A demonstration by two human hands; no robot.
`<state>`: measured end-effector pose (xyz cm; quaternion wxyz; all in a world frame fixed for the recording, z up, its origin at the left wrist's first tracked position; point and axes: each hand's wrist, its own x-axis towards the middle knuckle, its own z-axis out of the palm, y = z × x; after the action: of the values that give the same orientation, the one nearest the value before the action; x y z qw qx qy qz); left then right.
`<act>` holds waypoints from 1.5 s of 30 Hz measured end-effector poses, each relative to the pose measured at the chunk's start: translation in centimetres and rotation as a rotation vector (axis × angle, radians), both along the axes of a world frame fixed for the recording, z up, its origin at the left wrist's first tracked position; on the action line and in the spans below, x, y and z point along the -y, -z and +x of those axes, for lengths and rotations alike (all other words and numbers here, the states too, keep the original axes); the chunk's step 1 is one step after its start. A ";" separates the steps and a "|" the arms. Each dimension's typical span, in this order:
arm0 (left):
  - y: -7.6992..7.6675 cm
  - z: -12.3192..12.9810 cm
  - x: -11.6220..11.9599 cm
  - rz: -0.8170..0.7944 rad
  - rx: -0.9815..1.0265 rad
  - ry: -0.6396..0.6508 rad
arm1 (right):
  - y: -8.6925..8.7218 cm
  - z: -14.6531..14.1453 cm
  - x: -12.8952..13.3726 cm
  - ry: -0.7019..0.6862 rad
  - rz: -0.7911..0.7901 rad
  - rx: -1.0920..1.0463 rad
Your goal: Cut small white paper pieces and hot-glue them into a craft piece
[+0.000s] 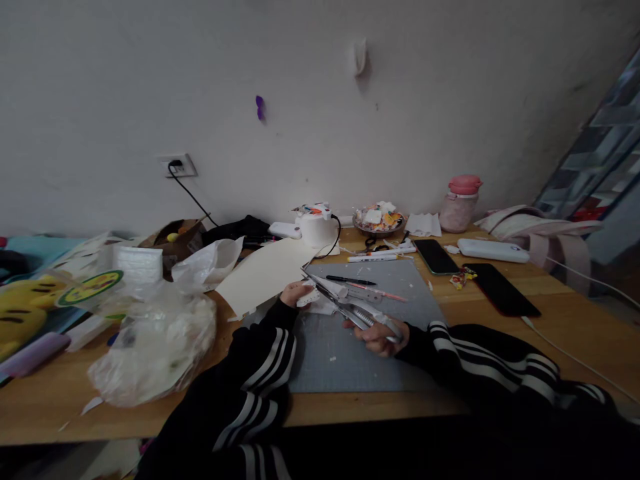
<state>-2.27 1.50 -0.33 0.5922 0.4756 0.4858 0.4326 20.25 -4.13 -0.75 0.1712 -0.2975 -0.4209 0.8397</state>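
Observation:
My right hand (376, 339) is closed around the grey-white handles of a pair of scissors (364, 319). The blades point up and to the left, spread apart near my left hand. My left hand (296, 293) is closed on a small white piece of paper (317, 301), beside the blades. Both hands are over a grey cutting mat (345, 363). Behind the scissors a black pen (351, 280) and a thin reddish stick (387, 293) lie on the mat. A large cream sheet (267, 272) lies behind my left hand.
A clear plastic bag (155, 347) and yellow plush toy (23, 313) are left. Behind the mat stand a white container (316, 230) and a bowl of scraps (379, 219). Two phones (436, 257), (503, 290) lie right, near a pink-lidded bottle (459, 205).

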 end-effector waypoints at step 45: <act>0.4 -0.6 -0.7 0.023 -0.006 0.064 | -0.9 1.1 -0.9 0.095 -0.057 -0.004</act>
<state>-2.86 2.15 -0.69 0.5986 0.4988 0.4673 0.4177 21.31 -3.26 0.18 0.2030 -0.3201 -0.3818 0.8429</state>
